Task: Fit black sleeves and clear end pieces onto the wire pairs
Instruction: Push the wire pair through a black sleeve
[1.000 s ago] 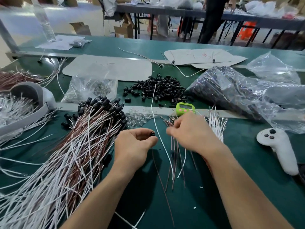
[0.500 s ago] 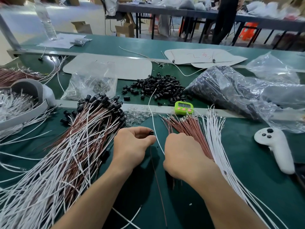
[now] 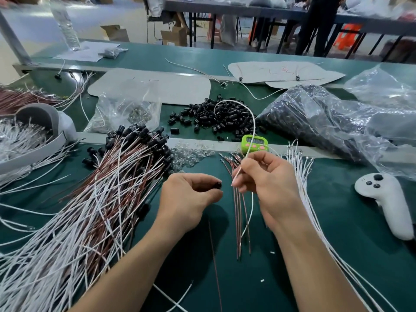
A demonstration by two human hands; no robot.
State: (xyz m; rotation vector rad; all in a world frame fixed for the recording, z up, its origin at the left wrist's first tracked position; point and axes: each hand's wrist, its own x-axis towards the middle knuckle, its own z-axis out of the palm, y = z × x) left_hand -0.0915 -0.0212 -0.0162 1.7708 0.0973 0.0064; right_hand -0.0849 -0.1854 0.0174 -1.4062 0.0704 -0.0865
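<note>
Black sleeve [image 3: 217,184], on the near side of the green timer [image 3: 254,143], was pinched by the left hand [image 3: 189,195] while a white wire [image 3: 253,119] was pinched in the right hand [image 3: 267,181], and its springy looping length might well be flicked wide of the bore.

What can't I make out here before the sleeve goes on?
Head view:
- Bore of the black sleeve: tiny, half covered by fingers of the left hand.
- What else the right hand grips: hidden by its back.
- Digits of the green timer: too small, crossed by the white wire.
</note>
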